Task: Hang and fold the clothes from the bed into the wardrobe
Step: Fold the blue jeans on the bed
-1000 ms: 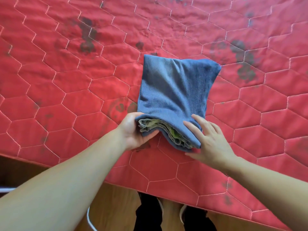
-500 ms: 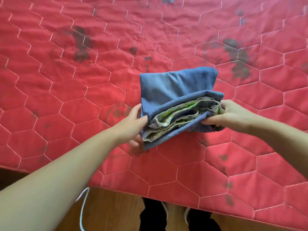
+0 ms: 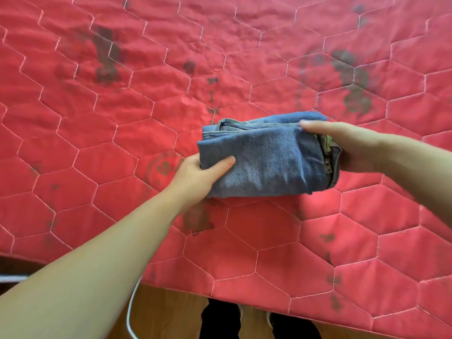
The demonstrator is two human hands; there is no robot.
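The folded blue denim garment [image 3: 266,157] is now a compact bundle; half a second ago its layered open edge faced the person and the far half lay flat on the bed, and now that edge sits at the right end with a smooth fold facing up. I judge the folding of this piece to be done or nearly so, with the carry to the wardrobe next.

The left hand [image 3: 195,176] grips the bundle's left end, thumb on top of the cloth and fingers hidden beneath it. The right hand [image 3: 342,145] cups the right end, where the seam edges show; its fingers lie fairly straight along the far top edge, and its thumb is hidden, so I cannot tell how firmly this grip closes.

The bundle rests on, or is just lifted off, the red quilted bed cover with hexagon stitching [image 3: 122,143], near the bed's near edge.

Count: one denim garment, two hands, one bed cover, one white cord [image 3: 130,311] hanging by the wooden floor [image 3: 168,314]. The wardrobe is not in view.
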